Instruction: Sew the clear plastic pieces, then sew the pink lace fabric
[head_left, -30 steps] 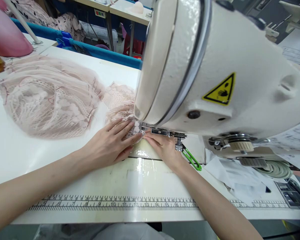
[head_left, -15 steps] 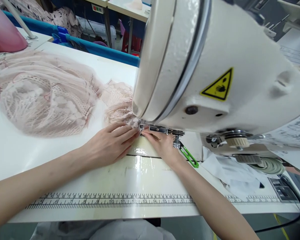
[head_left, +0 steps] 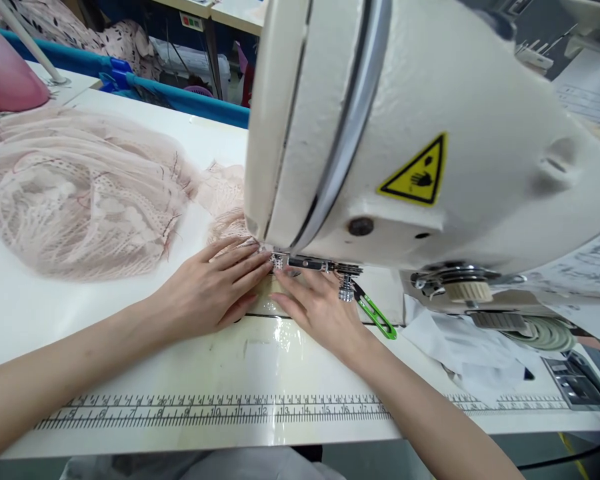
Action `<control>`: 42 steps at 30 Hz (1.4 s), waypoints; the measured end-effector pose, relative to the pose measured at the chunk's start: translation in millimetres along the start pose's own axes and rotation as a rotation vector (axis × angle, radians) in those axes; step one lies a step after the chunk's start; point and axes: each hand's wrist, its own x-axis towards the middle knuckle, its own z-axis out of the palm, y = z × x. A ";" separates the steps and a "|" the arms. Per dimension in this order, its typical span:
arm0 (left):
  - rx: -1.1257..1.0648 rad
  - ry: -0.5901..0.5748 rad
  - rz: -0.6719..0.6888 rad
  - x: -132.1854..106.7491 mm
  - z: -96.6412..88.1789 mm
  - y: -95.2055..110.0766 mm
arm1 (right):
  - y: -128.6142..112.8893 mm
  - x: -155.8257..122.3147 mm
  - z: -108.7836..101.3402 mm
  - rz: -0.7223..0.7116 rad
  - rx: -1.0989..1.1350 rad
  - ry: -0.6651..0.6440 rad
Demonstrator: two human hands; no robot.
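Note:
My left hand (head_left: 207,290) lies flat with fingers stretched out on a strip of pale pink lace (head_left: 227,227) just left of the needle area. My right hand (head_left: 320,310) rests palm down under the head of the cream sewing machine (head_left: 420,127), its fingers extended toward the presser foot (head_left: 283,262); the fingertips are partly hidden by the machine. The lace runs back from the foot into a big heap of pink lace fabric (head_left: 75,193) on the white table (head_left: 40,313).
Green-handled thread snips (head_left: 377,317) lie right of my right hand. White cloth pieces (head_left: 460,347) sit at the right. A printed ruler (head_left: 220,412) runs along the table's front edge. A pink object (head_left: 5,80) stands far left; blue rail and other tables behind.
My right hand has slid back toward me a little from under the machine head. The view has shifted slightly right; the left hand stays pressed on the lace.

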 end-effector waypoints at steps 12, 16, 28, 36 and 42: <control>0.017 -0.078 -0.024 0.6 -0.9 -0.8 | -5.6 2.4 -1.3 0.017 -0.001 -0.029; 0.015 -0.098 -0.050 -0.2 -0.5 -0.2 | -5.3 4.7 -0.1 0.006 0.000 -0.010; -0.009 -0.119 -0.087 0.8 0.1 1.5 | -7.0 7.2 5.6 -0.035 -0.154 0.056; 0.005 -0.151 -0.097 1.6 -0.6 1.1 | -2.4 3.7 2.2 -0.072 -0.184 0.156; -0.025 -0.148 -0.129 1.4 -0.1 0.0 | 5.1 3.3 -0.8 -0.037 -0.003 0.154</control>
